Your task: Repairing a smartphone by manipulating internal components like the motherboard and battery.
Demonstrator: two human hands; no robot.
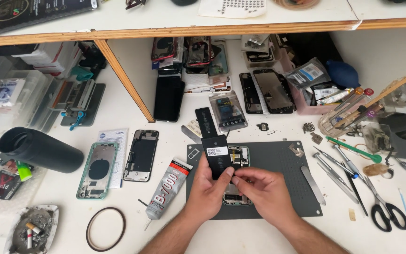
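battery: black phone battery (216,155) sits tilted over the grey work mat (278,188), above the opened phone (236,195)
left hand: left hand (207,190) grips the battery's lower end, fingers wrapped
right hand: right hand (264,188) pinches its bottom corner, just right of it
glue: adhesive tube (165,190) lies left of the mat

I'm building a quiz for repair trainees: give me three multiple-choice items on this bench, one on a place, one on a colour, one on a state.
1. Where does the glue tube lie?
A left of the grey mat
B on the shelf
C in the ashtray

2. What colour are the scissors' handles?
A red
B black
C yellow

3. What is with the black battery?
A lying alone on the table
B held in the hands
C inside a bag

Answers:
1 A, it lies on the table beside the mat's left edge.
2 B, both loops are black.
3 B, left hand and right hand grip it over the open phone.
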